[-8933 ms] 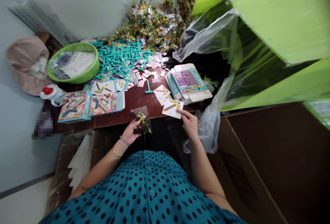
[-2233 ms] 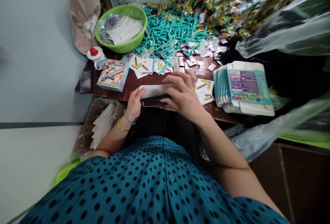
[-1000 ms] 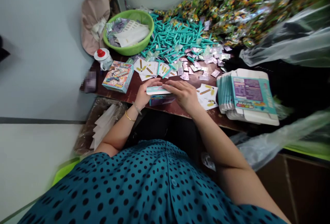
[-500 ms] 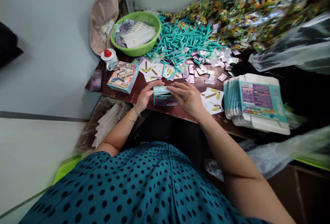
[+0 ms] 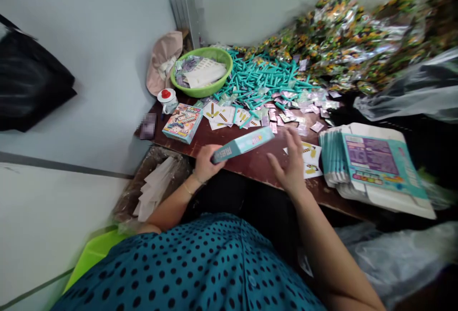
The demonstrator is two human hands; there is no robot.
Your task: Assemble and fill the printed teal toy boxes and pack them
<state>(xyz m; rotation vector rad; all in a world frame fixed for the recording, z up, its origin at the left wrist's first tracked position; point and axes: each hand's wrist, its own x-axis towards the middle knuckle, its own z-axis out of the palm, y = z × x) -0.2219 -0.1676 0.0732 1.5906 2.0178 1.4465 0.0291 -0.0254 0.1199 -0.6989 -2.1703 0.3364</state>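
My left hand [image 5: 206, 162] grips one end of a closed teal toy box [image 5: 243, 144], held tilted above the brown table [image 5: 257, 163]. My right hand [image 5: 289, 167] hovers open just right of the box, fingers spread, over white instruction cards [image 5: 310, 158]. A stack of flat unfolded boxes [image 5: 372, 163] lies to its right. Another finished box [image 5: 182, 122] lies at the table's left end.
A green basin [image 5: 202, 67] holding paper sheets stands at the back left beside a small white jar with a red knob [image 5: 167, 99]. Several teal plastic sticks [image 5: 265, 77], small sachets [image 5: 304, 106] and shiny toy packets [image 5: 350, 44] are heaped behind. Clear plastic bags [image 5: 411, 96] hang right.
The box was being closed on the table with both hands. Now my left hand has lifted it and my right hand has let go and moved right, open.
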